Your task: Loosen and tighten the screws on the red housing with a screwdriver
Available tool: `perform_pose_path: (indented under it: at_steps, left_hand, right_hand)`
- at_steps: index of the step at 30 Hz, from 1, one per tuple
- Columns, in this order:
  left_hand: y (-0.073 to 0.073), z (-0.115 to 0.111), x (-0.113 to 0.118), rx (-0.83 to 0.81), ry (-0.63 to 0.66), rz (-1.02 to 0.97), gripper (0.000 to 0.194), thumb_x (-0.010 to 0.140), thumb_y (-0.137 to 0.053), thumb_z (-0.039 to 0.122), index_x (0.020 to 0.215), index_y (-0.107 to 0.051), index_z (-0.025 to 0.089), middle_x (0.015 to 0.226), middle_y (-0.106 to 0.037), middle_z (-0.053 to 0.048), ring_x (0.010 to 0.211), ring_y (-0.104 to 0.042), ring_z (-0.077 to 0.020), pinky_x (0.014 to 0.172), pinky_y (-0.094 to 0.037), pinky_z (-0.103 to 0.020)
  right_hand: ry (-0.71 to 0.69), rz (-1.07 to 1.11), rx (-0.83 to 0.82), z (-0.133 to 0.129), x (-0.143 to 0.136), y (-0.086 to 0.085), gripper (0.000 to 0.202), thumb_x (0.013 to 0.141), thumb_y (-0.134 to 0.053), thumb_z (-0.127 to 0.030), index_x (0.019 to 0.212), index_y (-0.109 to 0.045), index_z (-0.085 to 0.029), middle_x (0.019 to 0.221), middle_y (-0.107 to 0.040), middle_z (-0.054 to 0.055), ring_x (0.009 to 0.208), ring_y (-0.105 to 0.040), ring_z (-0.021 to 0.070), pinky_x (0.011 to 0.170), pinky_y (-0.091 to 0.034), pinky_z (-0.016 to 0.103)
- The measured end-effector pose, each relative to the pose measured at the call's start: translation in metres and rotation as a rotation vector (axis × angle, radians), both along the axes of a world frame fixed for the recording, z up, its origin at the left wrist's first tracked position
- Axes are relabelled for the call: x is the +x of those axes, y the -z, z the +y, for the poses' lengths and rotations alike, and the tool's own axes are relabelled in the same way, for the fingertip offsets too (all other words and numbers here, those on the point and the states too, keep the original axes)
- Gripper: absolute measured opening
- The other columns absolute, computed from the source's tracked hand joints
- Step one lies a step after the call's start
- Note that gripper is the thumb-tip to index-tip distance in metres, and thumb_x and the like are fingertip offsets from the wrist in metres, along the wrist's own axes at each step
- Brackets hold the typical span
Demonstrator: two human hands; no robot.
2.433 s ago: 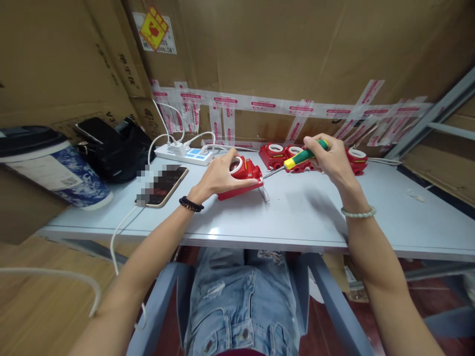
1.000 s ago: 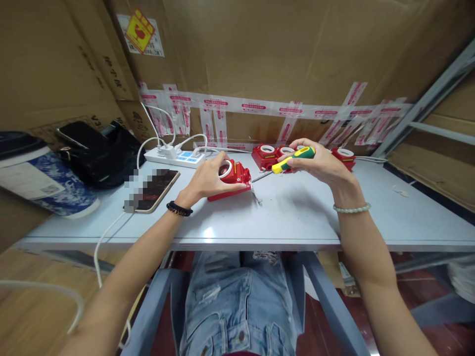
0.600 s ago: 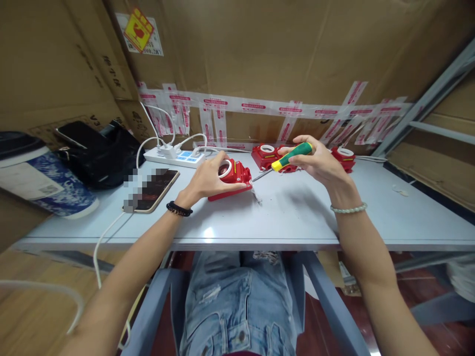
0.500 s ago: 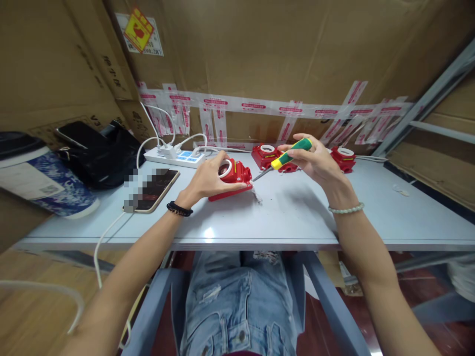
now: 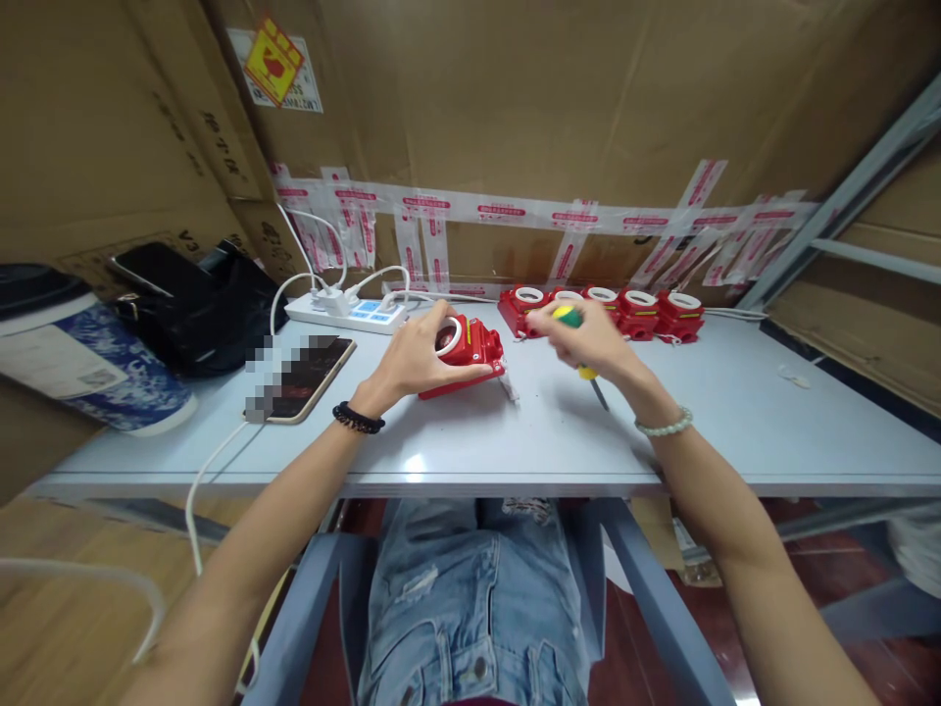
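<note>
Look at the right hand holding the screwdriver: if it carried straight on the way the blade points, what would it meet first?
The right hand holds the screwdriver with its blade pointing down and toward the person. Straight on, the tip would probably meet the bare table first; nothing else seems to lie in that line, though depth is unclear.

Right hand now lower and nearer the red housing, no longer raised before the row of red units. Screwdriver turned over in the grip: earlier slanting with blade tip at the housing's right edge, now blade pointing down and toward the table, tip clear of the housing. Row of five red units, earlier partly hidden behind the hand, now fully exposed. Housing tilted slightly higher on its right side.
</note>
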State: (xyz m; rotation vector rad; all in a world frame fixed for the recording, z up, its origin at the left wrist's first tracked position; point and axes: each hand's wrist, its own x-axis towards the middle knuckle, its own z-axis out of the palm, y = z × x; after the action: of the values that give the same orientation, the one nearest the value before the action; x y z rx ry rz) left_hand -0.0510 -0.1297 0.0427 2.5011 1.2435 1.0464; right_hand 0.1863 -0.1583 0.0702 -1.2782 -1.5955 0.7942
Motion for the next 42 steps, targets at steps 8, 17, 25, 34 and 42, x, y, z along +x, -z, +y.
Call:
perform_pose_path:
  at_steps: [8,17,25,34,42]
  left_hand:
    - [0.002,-0.001,0.002,0.051,-0.018,0.029,0.068,0.057,-0.069,0.072,0.093,-0.047,0.019,0.076,-0.057,0.0,0.063,-0.052,-0.0158,0.059,-0.038,-0.028]
    - [0.002,0.006,-0.003,0.078,-0.186,0.082,0.076,0.056,-0.064,0.078,0.102,-0.05,0.019,0.079,-0.061,-0.002,0.069,-0.058,-0.0212,0.062,-0.041,-0.031]
    - [0.002,0.008,-0.004,0.057,-0.243,0.089,0.079,0.056,-0.064,0.079,0.106,-0.051,0.019,0.086,-0.063,-0.005,0.076,-0.061,-0.0242,0.065,-0.044,-0.033]
    - [0.002,0.008,-0.005,0.055,-0.232,0.058,0.077,0.056,-0.064,0.078,0.105,-0.051,0.02,0.09,-0.063,-0.005,0.081,-0.061,-0.0248,0.068,-0.044,-0.033]
    - [0.007,0.008,0.0,0.05,-0.111,0.09,0.074,0.058,-0.065,0.076,0.102,-0.05,0.019,0.087,-0.063,-0.005,0.076,-0.06,-0.0237,0.067,-0.043,-0.033]
  right_hand:
    - [-0.235,-0.329,-0.161,-0.003,-0.015,0.017,0.035,0.073,-0.064,-0.05,0.073,-0.063,-0.015,0.048,-0.042,-0.006,0.041,-0.037,0.0059,0.036,-0.029,0.019]
    - [-0.131,-0.612,0.036,0.008,-0.012,0.031,0.013,0.068,-0.057,-0.024,0.065,-0.063,-0.013,0.063,-0.062,0.002,0.06,-0.051,0.0107,0.057,-0.037,0.023]
    - [-0.003,-0.922,0.055,0.007,-0.03,0.053,0.022,0.078,-0.052,-0.035,0.076,-0.062,-0.016,0.075,-0.067,0.009,0.064,-0.052,0.0153,0.059,-0.033,0.027]
    - [-0.525,-0.823,-0.229,-0.001,-0.011,0.027,0.012,0.066,-0.06,-0.025,0.073,-0.064,-0.016,0.064,-0.064,0.001,0.058,-0.054,0.0117,0.055,-0.038,0.023]
    - [-0.765,-0.845,-0.339,-0.021,-0.022,0.017,0.018,0.064,-0.07,-0.029,0.07,-0.061,-0.015,0.062,-0.06,-0.002,0.053,-0.048,0.0074,0.052,-0.037,0.021]
